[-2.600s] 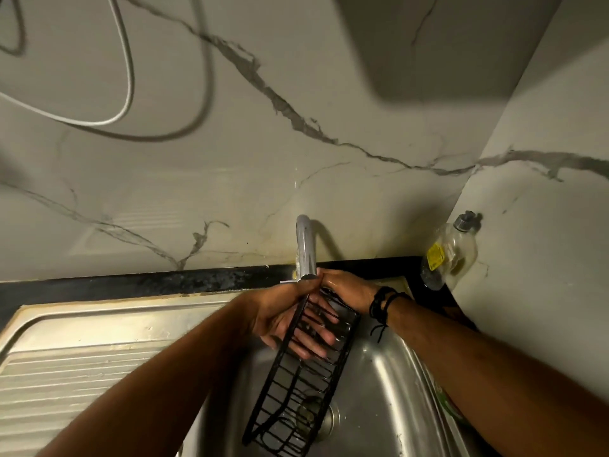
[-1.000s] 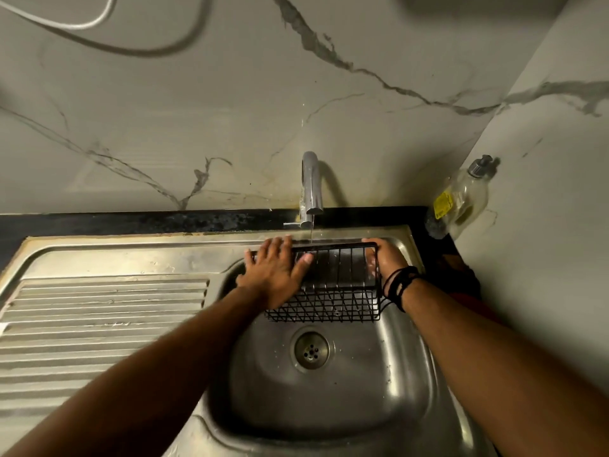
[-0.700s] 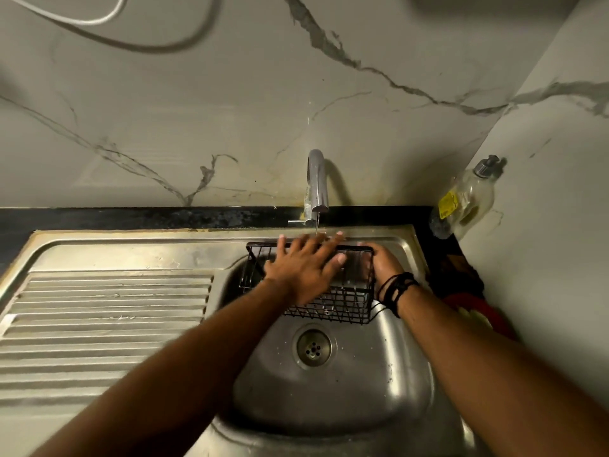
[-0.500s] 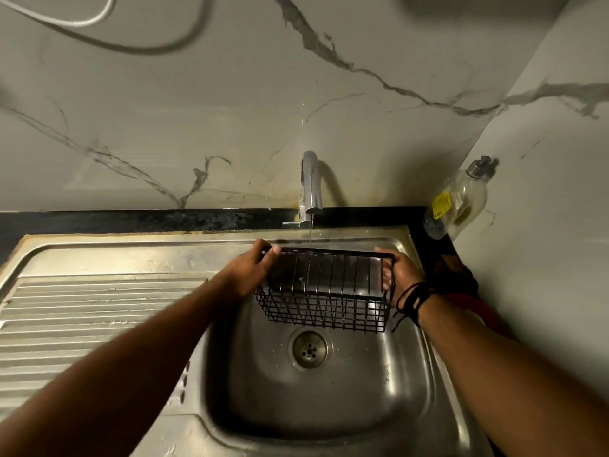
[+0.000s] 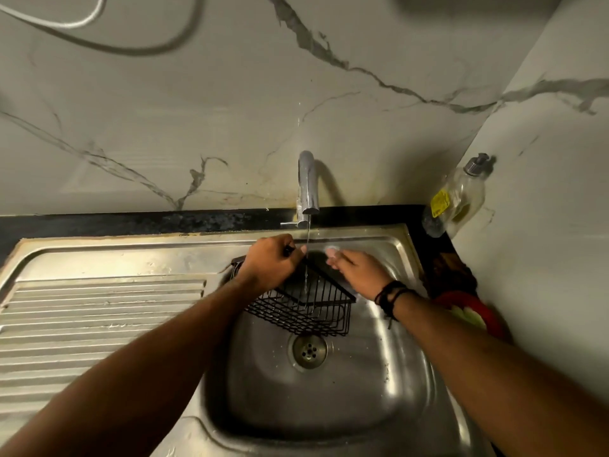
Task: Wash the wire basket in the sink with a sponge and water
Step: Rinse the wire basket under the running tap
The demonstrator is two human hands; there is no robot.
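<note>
- A person's left hand grips the far rim of a black wire basket, fingers curled round the wire, holding it tilted over the far part of a stainless steel sink.
- The right hand hovers just right of the basket with its fingers extended and relaxed, holding nothing; whether it touches the rim cannot be told. Dark bands circle that wrist.
- A thin stream of water falls from a chrome tap at the far edge and passes through the basket between the two hands.
- The round drain sits just near of the basket in the wet basin.
- A ribbed steel draining board fills the left side, bordered far by a dark counter strip.
- Grey-veined marble-look walls meet at a corner on the right, where a clear soap bottle with a yellow label stands.
- A red-rimmed object lies right of the sink, partly hidden behind the right forearm.
- A white cable loops across the wall at far left.
</note>
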